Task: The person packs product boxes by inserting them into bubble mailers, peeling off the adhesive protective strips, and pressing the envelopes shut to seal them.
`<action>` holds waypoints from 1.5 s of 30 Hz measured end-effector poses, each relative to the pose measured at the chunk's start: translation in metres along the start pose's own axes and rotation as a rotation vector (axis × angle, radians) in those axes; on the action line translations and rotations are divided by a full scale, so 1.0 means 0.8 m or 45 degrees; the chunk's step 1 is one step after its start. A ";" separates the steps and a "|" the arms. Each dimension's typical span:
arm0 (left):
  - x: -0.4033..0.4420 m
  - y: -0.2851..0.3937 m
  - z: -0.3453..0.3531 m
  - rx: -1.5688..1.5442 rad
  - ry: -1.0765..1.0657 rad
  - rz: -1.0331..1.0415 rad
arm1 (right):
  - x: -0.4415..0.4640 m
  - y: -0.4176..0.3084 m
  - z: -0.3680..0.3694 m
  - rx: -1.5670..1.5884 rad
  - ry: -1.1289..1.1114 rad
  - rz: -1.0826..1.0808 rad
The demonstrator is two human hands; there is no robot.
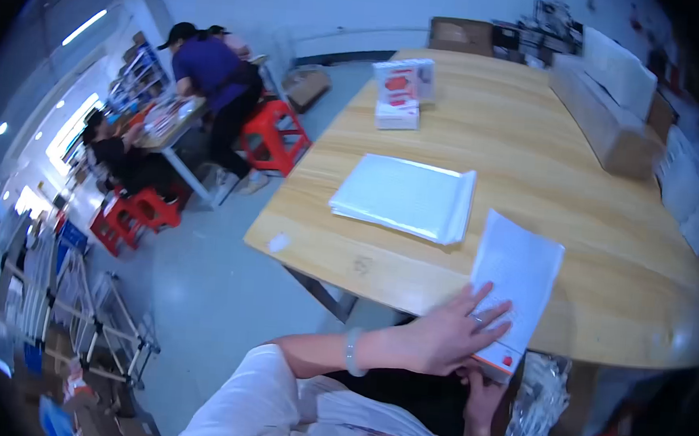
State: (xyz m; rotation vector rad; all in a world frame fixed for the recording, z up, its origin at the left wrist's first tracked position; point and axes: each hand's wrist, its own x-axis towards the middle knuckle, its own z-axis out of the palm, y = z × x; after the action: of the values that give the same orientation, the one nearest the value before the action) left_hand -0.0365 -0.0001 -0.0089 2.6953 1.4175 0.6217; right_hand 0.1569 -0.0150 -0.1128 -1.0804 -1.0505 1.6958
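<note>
A white padded mailer [516, 270] lies at the table's front edge. A small white box [493, 371] with an orange edge and a red mark shows at its near end; how far it sits inside I cannot tell. My left hand [459, 331] lies over the mailer with its fingers spread, touching its surface. From below, my right hand [483, 397] grips the near end of the box, its fingers partly hidden. Left of the mailer is a flat stack of white padded mailers [404, 196].
White boxes with red print [398, 100] stand farther back on the wooden table [501, 139]. A long carton [603, 122] lies along the right side. Below the front edge, a carton holds clear plastic packaging [538, 401]. Co-workers [214, 71] and red stools [274, 136] are at the left.
</note>
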 end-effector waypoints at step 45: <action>0.027 0.036 0.054 -1.623 -0.339 -1.035 | 0.066 -0.161 -0.060 -1.909 -0.085 -1.296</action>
State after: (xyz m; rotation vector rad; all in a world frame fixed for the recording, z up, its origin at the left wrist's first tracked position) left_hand 0.0128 0.0067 -0.0357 1.0739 1.2079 0.6757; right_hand 0.2149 0.0816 -0.0179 -0.9070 -2.4368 -0.0814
